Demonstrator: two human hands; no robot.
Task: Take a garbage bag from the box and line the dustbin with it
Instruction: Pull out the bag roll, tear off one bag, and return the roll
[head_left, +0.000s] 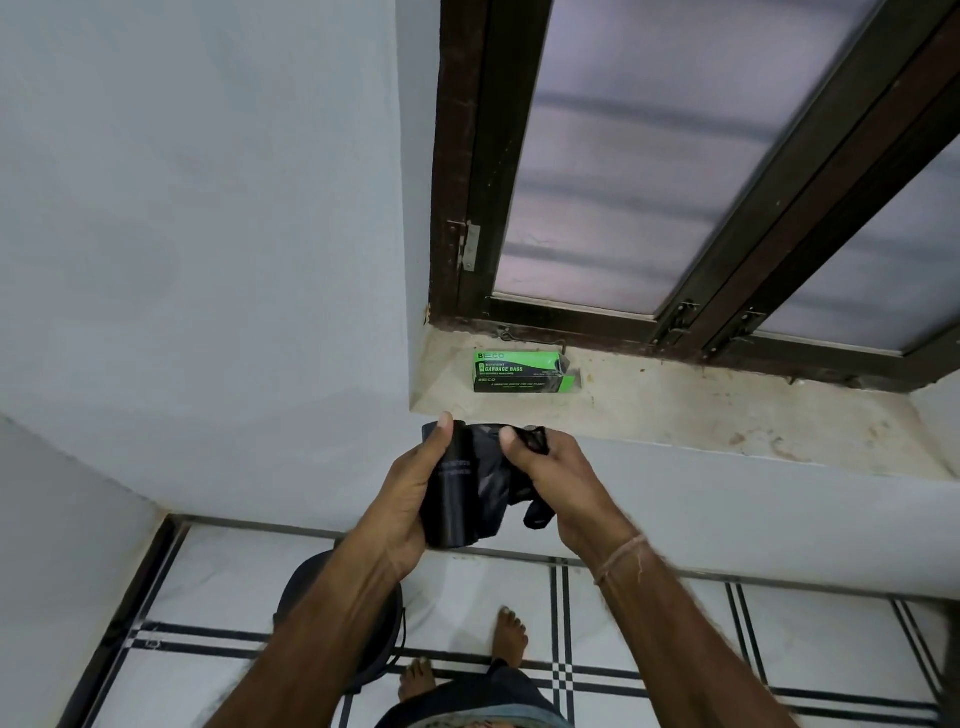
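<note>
My left hand (415, 493) grips a black roll of garbage bags (452, 493) in front of the window sill. My right hand (550, 478) pinches the loose end of a garbage bag (498, 488) that comes off the roll. The green and black garbage bag box (522, 371) lies on the sill (701, 415), its right end flap open. The dark dustbin (387, 634) stands on the floor below, mostly hidden by my left forearm.
A dark-framed window (675, 182) with frosted panes rises behind the sill. The pale wall (208, 260) fills the left. White floor tiles (649, 623) with black lines lie below, and my bare feet (509, 639) stand beside the dustbin.
</note>
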